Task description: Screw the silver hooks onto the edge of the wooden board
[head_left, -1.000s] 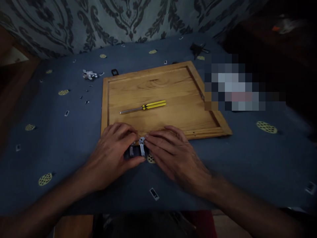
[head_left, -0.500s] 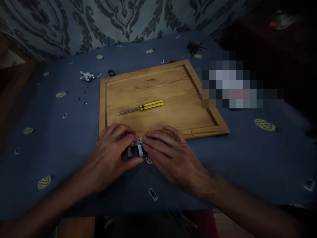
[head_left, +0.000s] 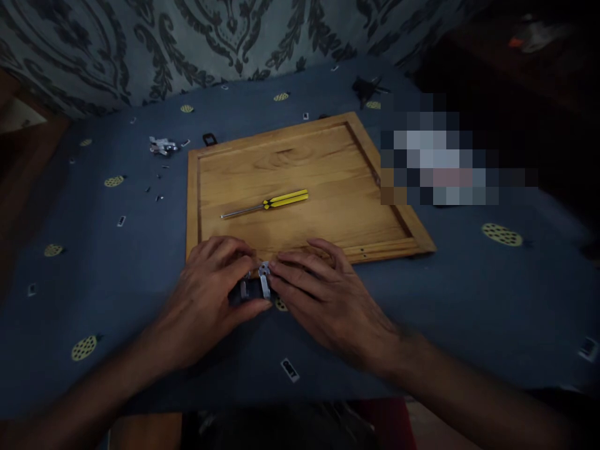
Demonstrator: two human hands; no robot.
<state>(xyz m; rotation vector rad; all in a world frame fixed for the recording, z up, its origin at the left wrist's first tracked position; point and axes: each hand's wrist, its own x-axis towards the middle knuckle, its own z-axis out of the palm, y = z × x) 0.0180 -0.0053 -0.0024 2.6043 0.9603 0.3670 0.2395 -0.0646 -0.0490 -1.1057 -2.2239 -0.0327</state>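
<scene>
A wooden cabinet door [head_left: 285, 165] lies flat on the cloth. At its near edge is a metal hinge [head_left: 264, 281], partly covered by fingers. My left hand [head_left: 210, 294] curls round the hinge's left side, thumb along its near end and fingers bent over the door edge. From the right, my right hand [head_left: 323, 297] presses its fingertips against the hinge, fingers together and thumb hidden beneath. On the door panel rests a screwdriver [head_left: 265, 204] with a yellow and black handle, its tip pointing left.
Beyond the door's left corner are another silvery metal hinge [head_left: 163, 146] and several small screws [head_left: 159, 198]. A black loop [head_left: 209, 139] sticks out at the far edge. A dark object [head_left: 365, 90] lies at the back of the blue patterned cloth [head_left: 469, 300]. A blurred patch covers the right side.
The view has shifted very slightly. Both hands stay at the hinge in nearly the same pose, and the screwdriver has not moved on the door.
</scene>
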